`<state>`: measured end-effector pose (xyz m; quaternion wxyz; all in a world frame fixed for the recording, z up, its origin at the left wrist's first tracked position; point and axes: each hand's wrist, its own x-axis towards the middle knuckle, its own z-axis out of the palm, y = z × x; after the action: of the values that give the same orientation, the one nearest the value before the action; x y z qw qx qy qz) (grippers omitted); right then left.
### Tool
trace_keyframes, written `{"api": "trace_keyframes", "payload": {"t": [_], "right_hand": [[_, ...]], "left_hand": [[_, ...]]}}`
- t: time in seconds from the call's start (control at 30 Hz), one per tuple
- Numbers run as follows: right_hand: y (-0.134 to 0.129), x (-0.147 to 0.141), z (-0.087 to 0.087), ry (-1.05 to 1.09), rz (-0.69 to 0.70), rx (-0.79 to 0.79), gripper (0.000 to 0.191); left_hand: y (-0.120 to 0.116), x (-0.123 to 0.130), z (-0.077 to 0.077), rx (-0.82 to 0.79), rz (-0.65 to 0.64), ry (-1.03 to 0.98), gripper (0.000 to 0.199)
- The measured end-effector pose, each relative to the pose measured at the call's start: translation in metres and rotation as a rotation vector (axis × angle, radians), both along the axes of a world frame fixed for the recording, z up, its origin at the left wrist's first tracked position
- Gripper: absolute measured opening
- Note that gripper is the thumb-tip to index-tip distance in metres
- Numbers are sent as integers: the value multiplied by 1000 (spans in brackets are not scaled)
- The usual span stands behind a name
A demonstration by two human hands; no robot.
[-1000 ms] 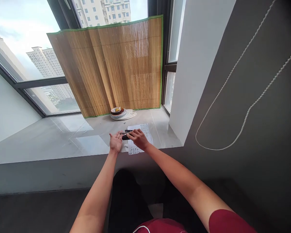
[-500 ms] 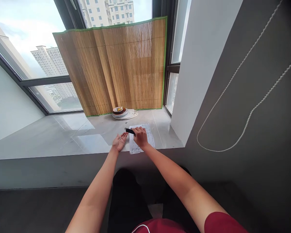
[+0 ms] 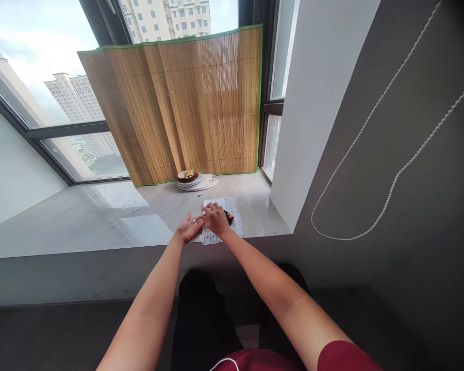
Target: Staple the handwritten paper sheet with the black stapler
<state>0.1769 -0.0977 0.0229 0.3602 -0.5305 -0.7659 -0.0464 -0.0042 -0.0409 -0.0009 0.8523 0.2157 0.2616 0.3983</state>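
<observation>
My left hand (image 3: 188, 229) rests palm up at the sill's front edge, fingers extended. A small pale piece (image 3: 194, 220), too small to name, lies on those fingers. Over their tips reaches my right hand (image 3: 216, 218), its bent fingers apart and no object visible in them; some of its fingertips are hidden. Just right of the right hand, a black object with an orange part (image 3: 230, 217) sits on the paper, partly covered by the hand, and its kind is unclear. The sheet of paper (image 3: 237, 226) with rows of printed marks spreads beneath the right hand.
Behind the paper stands a stack of plates and bowls (image 3: 189, 182) with an oval plate (image 3: 211, 180). A bamboo mat (image 3: 201, 103) leans against the window. Small dark bits (image 3: 199, 196) lie on the sill (image 3: 81, 221). A beaded cord (image 3: 348, 239) hangs at right.
My right hand has let go of the black object, which now lies on the paper to its right. The right hand has moved left to my left hand's fingers.
</observation>
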Motion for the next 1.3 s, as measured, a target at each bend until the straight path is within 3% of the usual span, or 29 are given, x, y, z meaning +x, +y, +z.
{"api": "trace_keyframes", "payload": {"t": [0.07,0.2,0.33,0.43,0.53,0.63,0.73,0.83,0.9,1.0,1.2,1.3], "right_hand": [[-2,-22,5,-147,118,-66,20],[3,-49,4,-201,94,-178,23],[8,-57,3,-126,72,-241,25],[9,-49,12,-30,77,-268,23],[16,-15,27,53,91,-165,24],[27,53,36,139,-129,-112,22],[33,131,28,74,-360,-374,20],[34,184,8,52,-429,-505,12],[36,197,-5,49,-439,-522,18],[45,194,-16,31,-426,-524,29],[52,185,-20,-2,-430,-518,52],[43,185,-21,-10,-492,-506,49]], "left_hand": [[2,-2,-2,-17,8,17,65],[4,-4,-4,-34,15,50,69],[2,-2,-1,34,-61,-6,71],[-2,0,2,28,-39,9,67],[-5,3,7,-1,-29,56,58],[-9,4,11,19,-117,40,43],[-14,3,13,73,-221,23,46],[-16,0,14,73,-282,115,54],[-17,-1,13,69,-264,142,57],[-15,-2,12,62,-233,151,60],[-14,-4,10,67,-243,169,63],[-13,-5,8,103,-243,175,65]]}}
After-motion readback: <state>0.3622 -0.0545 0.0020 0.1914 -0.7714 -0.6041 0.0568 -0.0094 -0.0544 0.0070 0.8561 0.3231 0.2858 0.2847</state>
